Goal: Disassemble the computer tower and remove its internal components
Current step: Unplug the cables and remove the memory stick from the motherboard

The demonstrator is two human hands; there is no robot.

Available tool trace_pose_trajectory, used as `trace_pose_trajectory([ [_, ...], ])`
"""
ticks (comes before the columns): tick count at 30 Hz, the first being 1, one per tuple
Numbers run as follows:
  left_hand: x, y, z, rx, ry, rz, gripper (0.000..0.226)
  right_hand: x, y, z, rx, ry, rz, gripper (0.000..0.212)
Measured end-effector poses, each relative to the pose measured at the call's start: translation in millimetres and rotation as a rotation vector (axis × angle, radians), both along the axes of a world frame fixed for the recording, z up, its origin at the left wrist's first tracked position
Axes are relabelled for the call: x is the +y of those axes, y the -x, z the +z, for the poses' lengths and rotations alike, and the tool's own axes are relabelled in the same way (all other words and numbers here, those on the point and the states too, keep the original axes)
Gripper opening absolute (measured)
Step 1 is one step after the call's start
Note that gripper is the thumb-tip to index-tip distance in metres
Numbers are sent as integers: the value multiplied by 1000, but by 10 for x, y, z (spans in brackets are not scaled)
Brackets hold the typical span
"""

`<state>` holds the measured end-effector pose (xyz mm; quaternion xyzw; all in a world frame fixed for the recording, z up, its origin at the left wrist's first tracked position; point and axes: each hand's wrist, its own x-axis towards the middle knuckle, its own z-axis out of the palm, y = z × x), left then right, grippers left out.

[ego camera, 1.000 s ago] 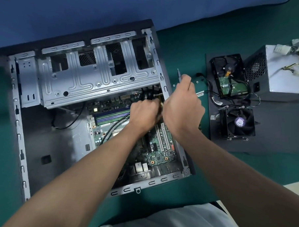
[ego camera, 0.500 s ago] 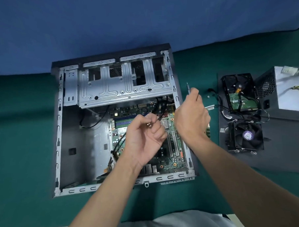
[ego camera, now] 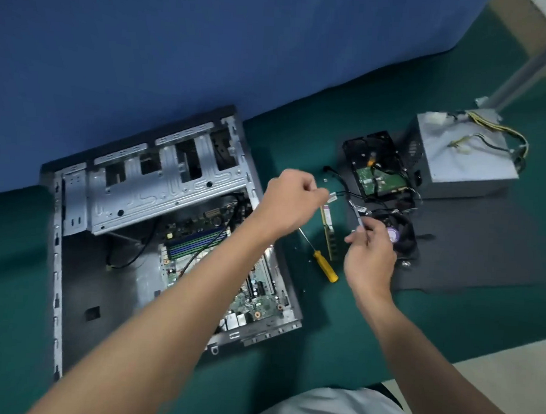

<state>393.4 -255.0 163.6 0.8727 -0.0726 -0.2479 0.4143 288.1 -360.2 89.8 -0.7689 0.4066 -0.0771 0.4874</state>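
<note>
Though open-sided, computer tower with motherboard.

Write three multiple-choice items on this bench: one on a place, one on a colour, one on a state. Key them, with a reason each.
1. The screwdriver lies: A on the green table between case and black mat; B inside the case; C on the mat.
2. Its handle is: A red; B yellow; C blue.
3. The motherboard is: A on the mat; B on the bare table; C inside the case.
Key: A, it rests on green cloth beside the case; B, the handle shows yellow; C, the board sits in the open case.
</note>
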Motion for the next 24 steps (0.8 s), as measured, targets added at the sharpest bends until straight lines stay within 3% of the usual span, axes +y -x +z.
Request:
trace_pose_trajectory([
  [5,-407,-110,-420,69,-515,-635,39,-149,286,-193,57,-71,-22,21],
  [9,-397,-98,-738,190,-779,-899,31,-219,373,-227,44,-100,30,25],
  [15,-323,21,-930,340,-887,-1059,12,-175,320,-154,-1,-87,141,25],
  [21,-334,-51,-800,436,-801,-1030,37,-160,228,-129,2,-78,147,24],
  [24,-296,-44,-648,342,-799,-1034,49,-136,193,-94,-3,-69,152,24],
])
